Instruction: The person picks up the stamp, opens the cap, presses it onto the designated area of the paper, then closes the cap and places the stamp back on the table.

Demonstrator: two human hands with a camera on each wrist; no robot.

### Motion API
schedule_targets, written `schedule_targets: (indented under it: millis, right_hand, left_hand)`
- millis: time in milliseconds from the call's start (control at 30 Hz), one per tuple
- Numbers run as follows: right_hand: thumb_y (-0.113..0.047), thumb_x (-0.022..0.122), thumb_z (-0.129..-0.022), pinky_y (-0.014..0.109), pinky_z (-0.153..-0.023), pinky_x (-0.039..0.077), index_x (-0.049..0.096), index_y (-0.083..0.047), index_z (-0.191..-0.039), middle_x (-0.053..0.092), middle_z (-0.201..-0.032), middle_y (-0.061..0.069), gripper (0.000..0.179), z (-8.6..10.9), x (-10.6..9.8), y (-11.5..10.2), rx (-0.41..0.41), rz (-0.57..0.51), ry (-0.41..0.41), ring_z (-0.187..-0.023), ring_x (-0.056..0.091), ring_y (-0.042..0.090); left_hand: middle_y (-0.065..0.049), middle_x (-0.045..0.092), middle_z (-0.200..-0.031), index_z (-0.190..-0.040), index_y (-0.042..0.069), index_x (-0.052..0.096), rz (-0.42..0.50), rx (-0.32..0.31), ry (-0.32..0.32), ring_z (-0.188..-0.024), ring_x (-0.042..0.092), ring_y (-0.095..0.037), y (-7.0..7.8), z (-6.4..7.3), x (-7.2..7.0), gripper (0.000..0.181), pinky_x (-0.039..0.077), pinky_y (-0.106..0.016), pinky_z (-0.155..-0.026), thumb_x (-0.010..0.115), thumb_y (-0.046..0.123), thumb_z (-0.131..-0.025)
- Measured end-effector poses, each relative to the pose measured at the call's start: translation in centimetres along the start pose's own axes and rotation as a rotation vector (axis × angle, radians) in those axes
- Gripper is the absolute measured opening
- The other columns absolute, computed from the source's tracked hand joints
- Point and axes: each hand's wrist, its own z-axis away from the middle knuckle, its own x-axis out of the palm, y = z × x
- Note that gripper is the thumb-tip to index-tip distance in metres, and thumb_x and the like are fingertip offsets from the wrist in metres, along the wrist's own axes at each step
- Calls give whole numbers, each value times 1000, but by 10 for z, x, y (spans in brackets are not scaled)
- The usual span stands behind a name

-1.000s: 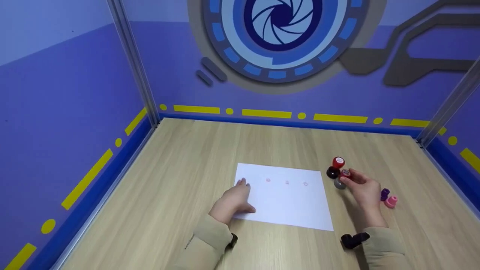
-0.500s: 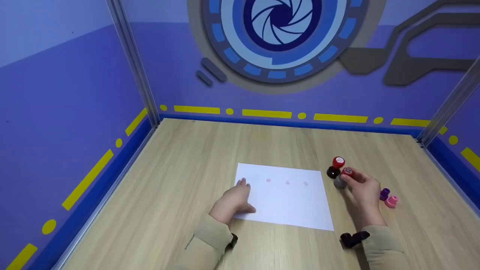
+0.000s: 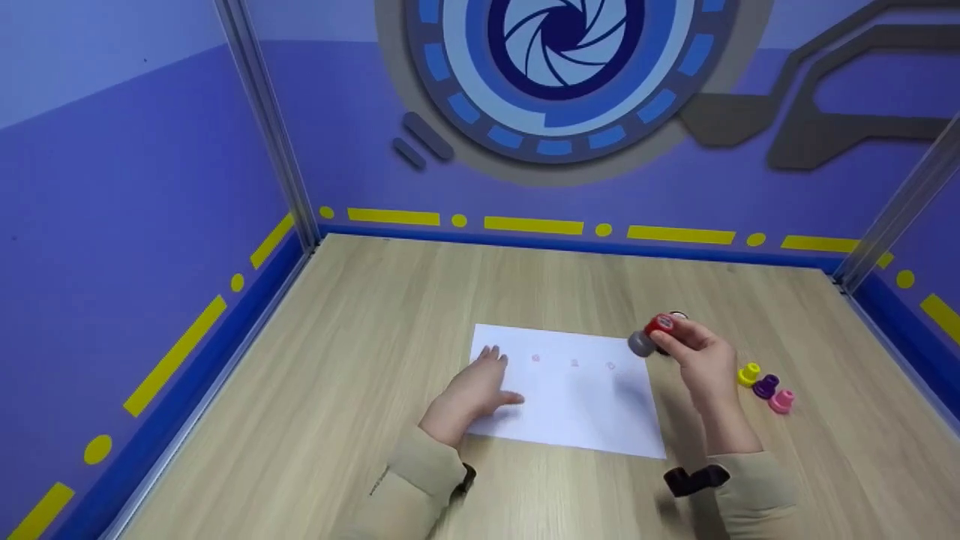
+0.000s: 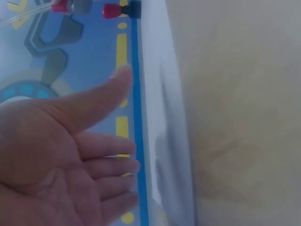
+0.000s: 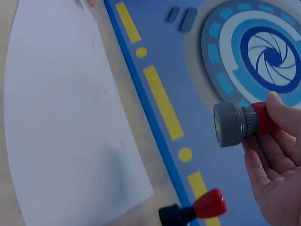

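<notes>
A stamp (image 3: 641, 344) with a red handle and grey base is pinched by my right hand (image 3: 706, 366), raised above the paper's upper right corner. In the right wrist view the grey base (image 5: 229, 124) points left, away from the palm. The white paper (image 3: 570, 412) bears three small faint reddish prints (image 3: 575, 363) in a row. Over its left side is my left hand (image 3: 474, 390), fingers straight and thumb spread; the left wrist view shows its palm (image 4: 47, 160) holding nothing. A second stamp (image 5: 210, 204), red-handled with a black base, is mostly hidden behind my right hand in the head view.
Yellow (image 3: 749, 374), purple (image 3: 766, 386) and pink (image 3: 782, 401) small stamp-like pieces stand in a slanting row right of my right hand. Blue printed walls (image 3: 465, 187) close off the back and sides of the wooden table (image 3: 375, 315).
My right hand has carried the grey-based stamp up and left toward the paper, uncovering the yellow piece. The left hand has shifted slightly up and right, its thumb moving up the sheet.
</notes>
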Motion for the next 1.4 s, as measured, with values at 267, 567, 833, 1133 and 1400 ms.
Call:
schedule_targets:
  millis: [267,567,833,1133,1400]
  right_hand:
    - [2,67,-97,17,-91,59,78,-25,-100,79,-98,-10,29,33,51,-8,-98,-583,-213,-99,73,4]
    - [-3,61,-102,20,-99,57,68,-8,-122,75,-114,-4,22,58,82,-2,16,-733,-307,-111,71,7]
    - [-5,59,-103,22,-100,57,66,-5,-129,74,-115,-3,27,58,83,-2,43,-695,-282,-112,71,9]
    - [-5,62,-101,19,-94,58,78,-19,-106,78,-108,-4,21,41,50,-11,-91,-857,-198,-104,75,8]
    - [-7,67,-99,19,-97,58,67,-11,-133,76,-112,-9,35,38,54,-12,-78,-630,-119,-110,71,7]
  left_hand:
    - [-16,68,-137,-139,2,62,642,224,213,-130,64,-29,30,0,7,52,53,-39,-110,74,28,-96]
    - [-18,75,-117,-125,0,71,1034,275,186,-108,75,-24,41,-1,16,35,62,-29,-92,77,9,-92]
    - [-17,76,-115,-122,0,72,1038,279,179,-104,75,-21,39,0,15,32,63,-29,-89,77,8,-92]
    - [-18,74,-115,-124,-3,70,992,191,269,-100,73,-18,23,-5,6,36,63,-27,-88,78,9,-92]
    - [-18,73,-117,-126,-2,69,926,179,356,-105,73,-22,8,-3,-9,39,62,-26,-89,79,12,-91]
